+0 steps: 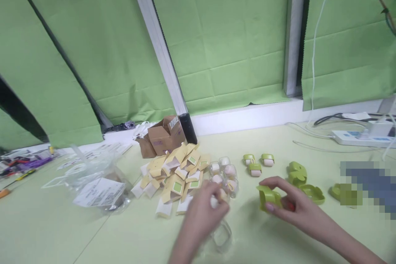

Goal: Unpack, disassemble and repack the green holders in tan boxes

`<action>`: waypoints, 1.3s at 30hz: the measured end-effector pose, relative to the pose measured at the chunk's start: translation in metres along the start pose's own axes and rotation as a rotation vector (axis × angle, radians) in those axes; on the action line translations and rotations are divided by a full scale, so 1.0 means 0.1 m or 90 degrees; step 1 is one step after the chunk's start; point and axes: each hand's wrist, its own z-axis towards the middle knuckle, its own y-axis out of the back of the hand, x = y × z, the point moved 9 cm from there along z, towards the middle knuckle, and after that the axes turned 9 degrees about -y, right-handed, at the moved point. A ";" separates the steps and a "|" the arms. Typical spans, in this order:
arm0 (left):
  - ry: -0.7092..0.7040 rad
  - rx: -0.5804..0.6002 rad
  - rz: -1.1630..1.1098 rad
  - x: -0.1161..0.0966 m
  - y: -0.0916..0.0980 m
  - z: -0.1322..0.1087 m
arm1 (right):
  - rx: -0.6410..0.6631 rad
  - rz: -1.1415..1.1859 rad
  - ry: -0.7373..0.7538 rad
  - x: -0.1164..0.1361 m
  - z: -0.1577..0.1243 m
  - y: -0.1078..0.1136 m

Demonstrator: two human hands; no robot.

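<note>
My right hand (292, 202) grips a small green plastic case (266, 198) between thumb and fingers, held just over the table. My left hand (208, 206) is closed, its fingertips pinched around something small and pale that they mostly cover. Just beyond it sits a cluster of clear plastic cups (230, 171) with pale pink contents. An open clear cup (222, 235) lies beside my left wrist. Behind my right hand are more green plastic parts (297, 173) and an open green shell (312, 194). Farther back stand three green-topped pieces with pale pink rolls (255, 170).
A heap of folded yellow-and-white cardboard packets (176, 173) lies left of the cups. A brown cardboard box (165, 136) stands behind it. Clear plastic bags (102, 194) lie farther left. At the right are a power strip (361, 137), cables and another green part (335, 192).
</note>
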 end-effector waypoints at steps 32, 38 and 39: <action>-0.053 -0.093 -0.287 0.11 -0.25 0.12 | -0.120 -0.449 -0.038 0.15 0.89 0.07; 0.051 0.097 -0.888 -0.40 -0.97 0.24 | 0.049 -0.192 0.040 0.39 0.42 0.03; 0.040 0.095 -0.961 -0.46 -0.98 0.25 | 0.051 -0.117 0.046 0.41 0.36 0.08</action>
